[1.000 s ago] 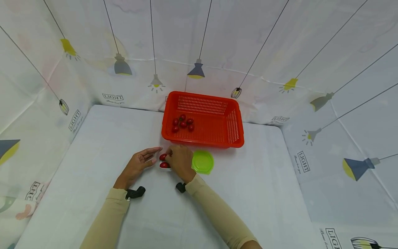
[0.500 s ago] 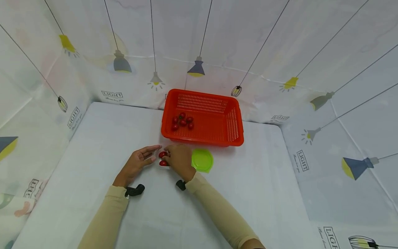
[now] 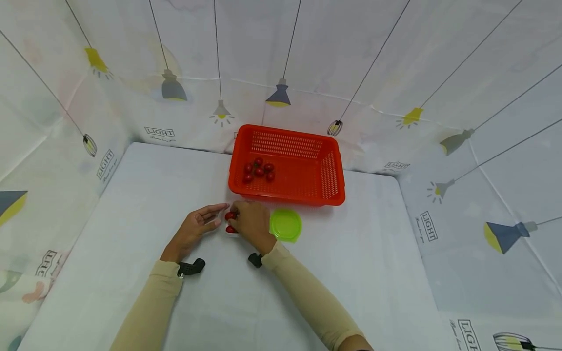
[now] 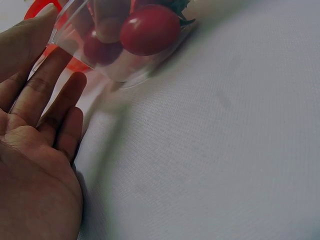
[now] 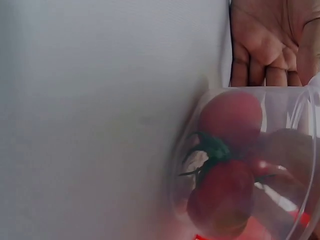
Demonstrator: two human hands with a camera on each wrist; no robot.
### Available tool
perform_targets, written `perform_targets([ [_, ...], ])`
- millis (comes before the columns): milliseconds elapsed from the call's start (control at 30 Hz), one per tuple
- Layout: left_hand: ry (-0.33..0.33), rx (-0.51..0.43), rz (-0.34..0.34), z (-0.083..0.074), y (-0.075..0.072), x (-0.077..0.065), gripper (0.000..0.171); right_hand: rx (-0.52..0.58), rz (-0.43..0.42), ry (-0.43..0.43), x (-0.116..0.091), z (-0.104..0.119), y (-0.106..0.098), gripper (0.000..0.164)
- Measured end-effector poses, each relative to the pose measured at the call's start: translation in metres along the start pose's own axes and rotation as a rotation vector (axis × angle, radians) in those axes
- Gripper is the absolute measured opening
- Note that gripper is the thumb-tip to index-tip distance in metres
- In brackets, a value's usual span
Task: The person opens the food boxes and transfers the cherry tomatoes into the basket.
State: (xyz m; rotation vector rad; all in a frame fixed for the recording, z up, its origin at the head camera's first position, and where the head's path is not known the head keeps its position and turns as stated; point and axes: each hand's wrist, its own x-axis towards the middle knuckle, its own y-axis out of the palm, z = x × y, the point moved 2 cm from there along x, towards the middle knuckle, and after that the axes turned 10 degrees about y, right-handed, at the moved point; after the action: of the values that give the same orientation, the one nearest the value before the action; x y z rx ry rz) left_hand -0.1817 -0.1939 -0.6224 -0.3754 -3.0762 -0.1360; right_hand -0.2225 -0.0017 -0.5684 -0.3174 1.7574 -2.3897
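A small clear plastic tub [image 4: 120,80] stands on the table with cherry tomatoes [image 5: 231,117] inside; one green stem shows through its wall. My right hand [image 3: 252,219] reaches over the tub from the right, fingers bent down inside it. Its thumb and forefinger pinch a cherry tomato [image 3: 230,215] near the far side, while another tomato [image 3: 231,229] lies closer to me. On the left, my left hand [image 3: 196,228] is held beside the tub, palm turned toward it, fingers extended and holding nothing. Its thumb [image 4: 30,37] comes close to the tub's rim in the left wrist view.
Behind the hands stands a red plastic basket [image 3: 303,196] with several cherry tomatoes [image 3: 259,171] in its left part. A bright green lid [image 3: 285,225] lies on the white table [image 3: 351,263] right of my right hand. Lamp-printed sheeting encloses the table's back and sides.
The fingers of my right hand have shifted slightly among the tomatoes in the tub. My left hand keeps its place. The whole head view has moved a little.
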Motion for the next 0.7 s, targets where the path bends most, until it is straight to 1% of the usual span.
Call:
perform_targets([
  [167, 0.013, 0.023, 0.009, -0.001, 0.000, 0.000, 0.051, 0.134, -0.037, -0.025, -0.002, -0.010, -0.001, 0.019],
  [267, 0.019, 0.037, 0.009, -0.001, 0.000, 0.000, 0.050, 0.216, -0.049, -0.034, -0.005, -0.016, -0.007, 0.020],
  [400, 0.018, 0.041, 0.009, -0.001, 0.000, 0.001, 0.050, 0.332, -0.053, -0.030, -0.007, -0.021, -0.023, 0.023],
  [533, 0.014, 0.035, 0.014, -0.001, 0.000, 0.001, 0.050, 0.481, -0.088, -0.045, -0.008, -0.026, -0.041, 0.027],
  [700, 0.014, 0.035, 0.010, 0.000, 0.000, 0.001, 0.050, 0.649, -0.119, -0.053, -0.005, -0.033, -0.059, 0.035],
])
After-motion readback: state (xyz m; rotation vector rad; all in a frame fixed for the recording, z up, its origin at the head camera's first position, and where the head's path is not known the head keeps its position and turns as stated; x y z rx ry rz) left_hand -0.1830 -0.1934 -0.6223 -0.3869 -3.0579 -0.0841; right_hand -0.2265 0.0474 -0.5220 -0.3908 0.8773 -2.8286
